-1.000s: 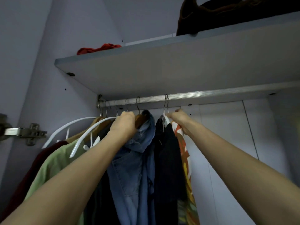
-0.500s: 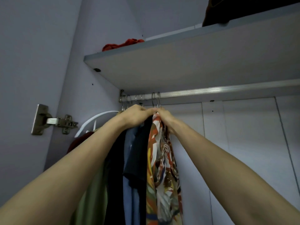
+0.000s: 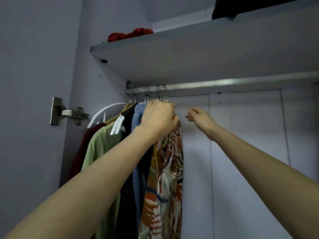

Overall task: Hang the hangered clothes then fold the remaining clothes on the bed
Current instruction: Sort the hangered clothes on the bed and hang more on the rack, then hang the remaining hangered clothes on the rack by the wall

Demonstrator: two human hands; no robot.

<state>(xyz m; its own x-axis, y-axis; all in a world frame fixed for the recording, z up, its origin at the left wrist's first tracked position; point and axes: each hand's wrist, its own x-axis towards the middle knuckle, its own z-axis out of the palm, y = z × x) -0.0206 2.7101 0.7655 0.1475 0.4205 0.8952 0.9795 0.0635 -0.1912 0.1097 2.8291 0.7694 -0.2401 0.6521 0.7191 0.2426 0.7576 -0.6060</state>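
Observation:
Several hangered garments hang bunched at the left end of the metal wardrobe rail (image 3: 224, 83). From left to right they are a maroon one (image 3: 81, 152), a green shirt (image 3: 100, 149), a black one (image 3: 127, 121), a blue denim shirt (image 3: 138, 111) and a patterned orange shirt (image 3: 165, 178). My left hand (image 3: 158, 118) grips the tops of the hangers at the patterned shirt's collar. My right hand (image 3: 200, 118) hovers just right of the clothes with loosely bent fingers and holds nothing. The bed is out of view.
A grey shelf (image 3: 189, 57) runs above the rail, with a red cloth (image 3: 131, 34) and a dark item (image 3: 229, 9) on top. A door hinge (image 3: 69, 112) sits on the left wall. The rail right of the clothes is bare, with white back panels behind.
The hangers were pushed together toward the left end of the rail. My right hand has let go of the patterned shirt's hanger and drawn away to the right. My left hand still holds the hangers.

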